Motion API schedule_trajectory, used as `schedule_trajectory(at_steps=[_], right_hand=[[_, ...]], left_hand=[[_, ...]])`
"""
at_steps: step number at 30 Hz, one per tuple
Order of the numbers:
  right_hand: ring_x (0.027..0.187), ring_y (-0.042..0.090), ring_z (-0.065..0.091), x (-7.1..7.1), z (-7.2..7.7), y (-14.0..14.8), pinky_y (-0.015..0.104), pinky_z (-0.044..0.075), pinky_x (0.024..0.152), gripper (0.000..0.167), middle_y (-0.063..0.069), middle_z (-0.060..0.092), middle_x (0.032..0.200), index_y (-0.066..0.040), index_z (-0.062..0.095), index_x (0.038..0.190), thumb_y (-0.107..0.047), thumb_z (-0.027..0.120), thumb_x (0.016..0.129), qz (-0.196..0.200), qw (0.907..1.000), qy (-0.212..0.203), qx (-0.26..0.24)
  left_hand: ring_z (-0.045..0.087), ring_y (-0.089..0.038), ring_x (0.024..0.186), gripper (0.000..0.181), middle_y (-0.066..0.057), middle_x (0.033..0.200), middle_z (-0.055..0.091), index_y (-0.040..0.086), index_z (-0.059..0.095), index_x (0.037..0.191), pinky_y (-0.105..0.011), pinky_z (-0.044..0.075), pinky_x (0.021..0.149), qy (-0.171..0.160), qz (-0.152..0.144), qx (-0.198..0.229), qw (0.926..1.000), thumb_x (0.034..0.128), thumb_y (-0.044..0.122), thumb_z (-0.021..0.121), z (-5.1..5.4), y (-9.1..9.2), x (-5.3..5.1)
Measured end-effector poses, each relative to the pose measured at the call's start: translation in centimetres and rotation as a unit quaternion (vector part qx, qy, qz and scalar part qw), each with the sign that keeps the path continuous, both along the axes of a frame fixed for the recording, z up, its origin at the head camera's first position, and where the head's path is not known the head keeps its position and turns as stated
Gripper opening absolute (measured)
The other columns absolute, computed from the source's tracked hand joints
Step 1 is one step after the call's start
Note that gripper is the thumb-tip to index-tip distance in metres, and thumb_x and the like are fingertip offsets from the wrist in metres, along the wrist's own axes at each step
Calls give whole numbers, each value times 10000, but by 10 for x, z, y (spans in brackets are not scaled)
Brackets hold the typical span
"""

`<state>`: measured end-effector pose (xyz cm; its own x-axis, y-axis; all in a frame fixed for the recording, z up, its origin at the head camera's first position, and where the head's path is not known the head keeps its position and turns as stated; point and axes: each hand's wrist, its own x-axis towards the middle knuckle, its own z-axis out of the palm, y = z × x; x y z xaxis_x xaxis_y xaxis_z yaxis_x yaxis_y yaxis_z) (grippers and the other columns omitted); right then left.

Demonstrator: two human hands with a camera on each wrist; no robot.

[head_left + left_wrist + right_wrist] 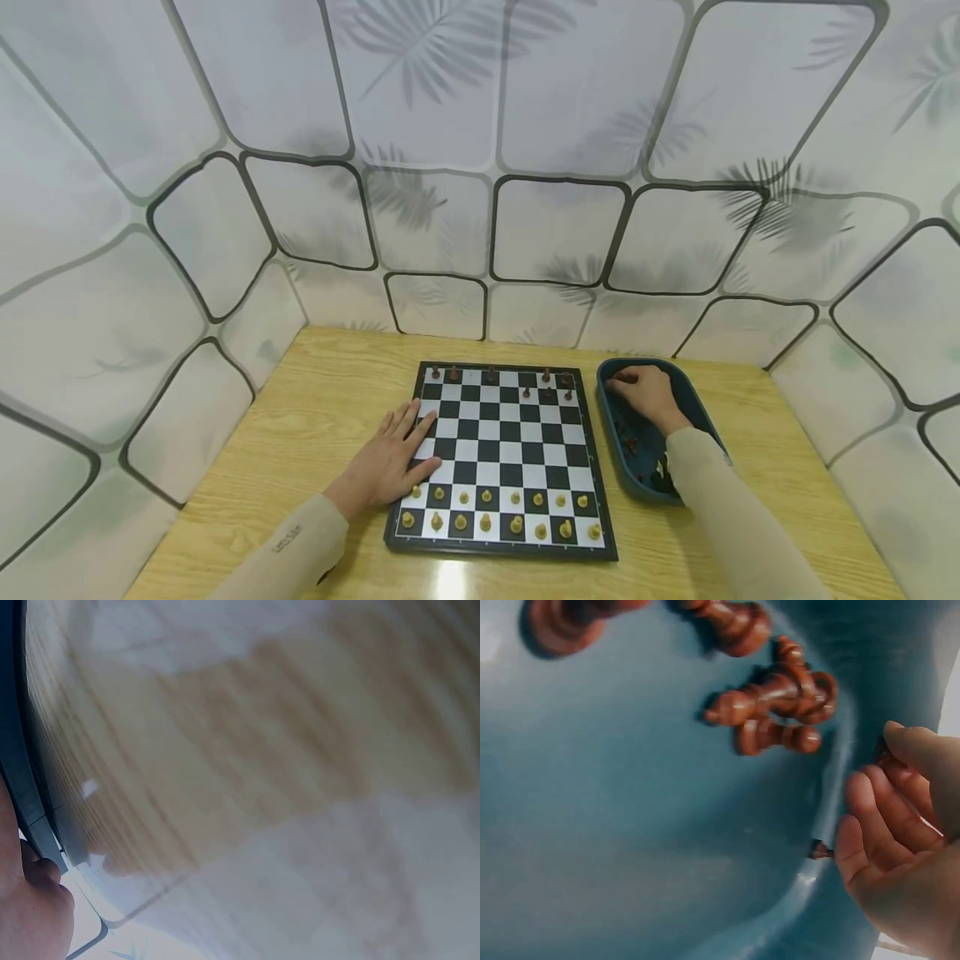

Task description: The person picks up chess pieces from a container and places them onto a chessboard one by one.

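My left hand (382, 462) rests with fingers spread on the left edge of a black-and-white chessboard (468, 450). In the left wrist view part of that hand (37, 907) shows beside the board's dark side (22, 780). Inside a blue plastic bin, my right hand (647, 393) pinches a small dark brown chess piece (883, 753) between thumb and finger, mostly hidden. Another brown piece (822, 850) lies by the fingertips of the right hand (900, 832). Several brown chess pieces (780, 697) lie tipped over on the bin's floor.
Two rows of yellow chess pieces (486, 522) stand along the board's near side. Several brown pieces (491, 375) stand on the far rows. The blue bin (621, 471) sits right of the board on a wooden table (315, 375). A patterned curtain (435, 225) surrounds the table.
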<state>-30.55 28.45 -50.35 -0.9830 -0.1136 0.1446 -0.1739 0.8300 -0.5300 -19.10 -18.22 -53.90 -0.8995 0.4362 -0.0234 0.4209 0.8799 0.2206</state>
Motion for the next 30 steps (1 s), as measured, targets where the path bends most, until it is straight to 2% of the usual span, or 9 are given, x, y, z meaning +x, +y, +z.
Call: schedule_trajectory(at_steps=[6,10,15,18,23,25,30], right_hand=[[1033,424,730,-2,13,-2,556,616,856,342,270,756,1164,30,764,1176,-269,691,1027,-24,9997,-202,-151],[1126,470,694,-2,23,-7,590,596,920,387,310,714,1252,59,726,1252,-260,681,1038,67,9995,-126,-294],[1154,454,694,-1,35,-18,603,578,970,352,278,720,1273,39,725,1270,-229,679,1045,229,9988,-8,-428],[1124,441,704,-2,41,-27,653,485,1058,315,253,739,1245,21,730,1258,-207,667,1050,316,9985,73,-441],[1064,425,714,-4,47,-40,621,529,1004,295,244,753,1201,33,728,1250,-173,670,1046,405,9983,212,-370],[1059,417,719,-4,48,-45,576,601,901,300,245,753,1192,41,721,1253,-164,679,1039,427,9980,245,-393],[1049,405,733,-6,50,-57,555,614,887,266,234,764,1147,29,730,1198,-161,706,1014,415,9972,287,-553]], left_hand=[[167,-407,1635,843,-223,1757,134,126,257,1688,-563,181,1335,23,14,28,10000,1060,675,379,-1,0,0],[161,-405,1637,846,-220,1760,130,129,257,1688,-563,176,1336,10,25,54,10000,1058,680,374,-1,0,0],[156,-406,1638,846,-222,1759,131,127,256,1688,-568,173,1335,11,16,65,10000,1059,679,377,-1,0,0],[159,-409,1636,843,-225,1758,132,124,257,1687,-570,172,1335,16,13,72,10000,1060,674,384,-1,-1,0],[167,-410,1634,839,-225,1758,130,125,260,1687,-569,169,1335,31,2,93,10000,1061,666,395,0,-1,0],[166,-410,1634,837,-226,1757,130,124,260,1687,-569,167,1336,32,-7,105,9999,1061,663,400,0,-1,0],[167,-416,1632,835,-234,1754,137,121,263,1685,-573,169,1334,35,-24,139,9999,1062,658,405,0,0,0]])
